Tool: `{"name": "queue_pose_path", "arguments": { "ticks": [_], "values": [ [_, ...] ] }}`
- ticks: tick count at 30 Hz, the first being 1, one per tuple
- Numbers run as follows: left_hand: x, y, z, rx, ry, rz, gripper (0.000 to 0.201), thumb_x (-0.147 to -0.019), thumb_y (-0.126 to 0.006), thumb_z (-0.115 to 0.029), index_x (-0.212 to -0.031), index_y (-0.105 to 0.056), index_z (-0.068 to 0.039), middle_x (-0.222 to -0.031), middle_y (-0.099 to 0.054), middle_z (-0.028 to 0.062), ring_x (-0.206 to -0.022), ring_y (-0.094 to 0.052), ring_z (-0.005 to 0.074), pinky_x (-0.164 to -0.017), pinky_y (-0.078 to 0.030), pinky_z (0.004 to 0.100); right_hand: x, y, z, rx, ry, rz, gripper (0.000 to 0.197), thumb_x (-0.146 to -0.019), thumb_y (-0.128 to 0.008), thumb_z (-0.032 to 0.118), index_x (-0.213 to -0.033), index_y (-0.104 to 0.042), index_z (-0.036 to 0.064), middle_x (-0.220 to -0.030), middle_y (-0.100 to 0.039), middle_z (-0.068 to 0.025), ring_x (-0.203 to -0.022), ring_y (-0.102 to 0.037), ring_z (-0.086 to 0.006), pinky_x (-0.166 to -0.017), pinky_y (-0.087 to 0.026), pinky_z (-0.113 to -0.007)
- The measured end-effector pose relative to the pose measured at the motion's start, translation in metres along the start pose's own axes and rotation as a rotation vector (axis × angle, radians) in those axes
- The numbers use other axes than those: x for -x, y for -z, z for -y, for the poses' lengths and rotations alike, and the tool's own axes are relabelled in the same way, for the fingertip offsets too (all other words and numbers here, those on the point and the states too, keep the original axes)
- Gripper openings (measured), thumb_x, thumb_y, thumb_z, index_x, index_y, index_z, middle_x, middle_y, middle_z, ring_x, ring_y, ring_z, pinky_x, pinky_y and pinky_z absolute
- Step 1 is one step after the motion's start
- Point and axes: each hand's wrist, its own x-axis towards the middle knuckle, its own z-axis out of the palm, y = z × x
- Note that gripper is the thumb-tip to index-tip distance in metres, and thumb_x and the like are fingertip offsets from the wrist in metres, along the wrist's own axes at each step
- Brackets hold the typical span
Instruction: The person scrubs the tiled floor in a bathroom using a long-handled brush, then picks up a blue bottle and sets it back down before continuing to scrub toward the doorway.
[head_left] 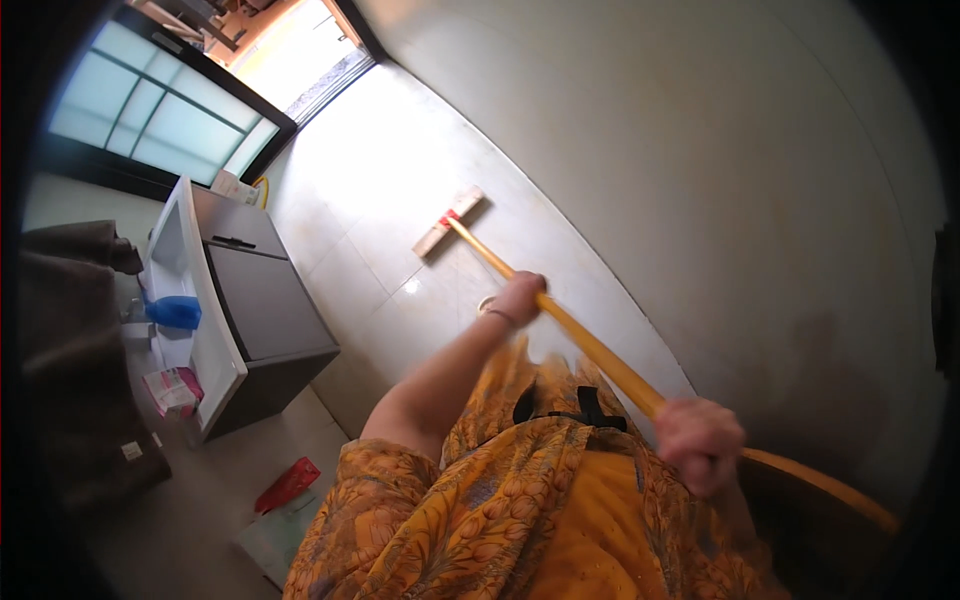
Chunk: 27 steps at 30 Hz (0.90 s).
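Note:
Both my hands grip the long yellow handle of a push broom [598, 352]. My left hand [521, 299] is closed around the handle about a third of the way up from the head, with a thin band at the wrist. Nearer my body, my right hand [700, 445] is wrapped in a fist around the upper part of the handle, slightly blurred. The broom's flat, pale head [433, 240], with red at the joint, rests on the light tiled floor [345, 265] ahead. Its underside is hidden.
A grey vanity cabinet [285, 305] with a white basin stands left, holding a blue bottle [174, 312] and a pink-white packet [172, 390]. A plain wall [700, 170] runs along the right. Ahead are a frosted-glass door [165, 100] and a bright doorway. A red item [287, 485] lies lower left.

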Motion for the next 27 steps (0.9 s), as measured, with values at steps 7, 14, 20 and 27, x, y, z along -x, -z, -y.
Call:
{"name": "queue_pose_path", "arguments": {
  "ticks": [7,14,20,27],
  "values": [
    [-0.028,0.003,-0.078,0.349,-0.126,0.093,0.009,-0.075,-0.059,-0.005,-0.084,-0.059,-0.008,-0.086,-0.062,0.0097,-0.093,-0.054,0.0310,-0.081,-0.048,0.0400,-0.035,0.032,0.062,0.040,0.058,0.086,0.009,-0.075,-0.064,0.007,-0.074,-0.056,0.0100,-0.052,-0.055,0.0034,-0.043,-0.054,-0.0098,-0.051,-0.048,-0.022],
    [-0.129,0.097,0.066,0.225,-0.109,-0.016,0.019,-0.073,-0.061,-0.001,-0.090,-0.059,-0.011,-0.086,-0.062,0.0110,-0.094,-0.057,0.0314,-0.077,-0.049,0.0401,-0.156,-0.017,-0.062,0.089,0.155,0.062,0.020,-0.088,-0.047,0.011,-0.069,-0.054,0.0080,-0.050,-0.051,-0.0020,-0.044,-0.051,-0.0170,-0.049,-0.046,-0.033],
    [-0.181,0.210,0.169,-0.011,0.083,-0.126,0.035,-0.069,-0.074,-0.023,-0.100,-0.058,-0.017,-0.105,-0.056,0.0044,-0.110,-0.052,0.0233,-0.080,-0.044,0.0525,-0.275,-0.062,-0.166,0.111,0.007,-0.131,0.016,-0.084,-0.047,0.006,-0.068,-0.050,0.0075,-0.052,-0.045,-0.0015,-0.045,-0.042,-0.0147,-0.053,-0.043,-0.031],
    [-0.173,0.268,0.139,-0.047,-0.060,0.112,0.022,-0.071,-0.068,-0.032,-0.083,-0.064,-0.014,-0.087,-0.061,0.0054,-0.092,-0.059,0.0267,-0.074,-0.050,0.0432,-0.339,-0.053,-0.110,-0.026,-0.017,0.136,0.018,-0.085,-0.057,0.010,-0.068,-0.054,0.0083,-0.051,-0.050,0.0007,-0.044,-0.048,-0.0126,-0.054,-0.046,-0.030]
  ]
}}
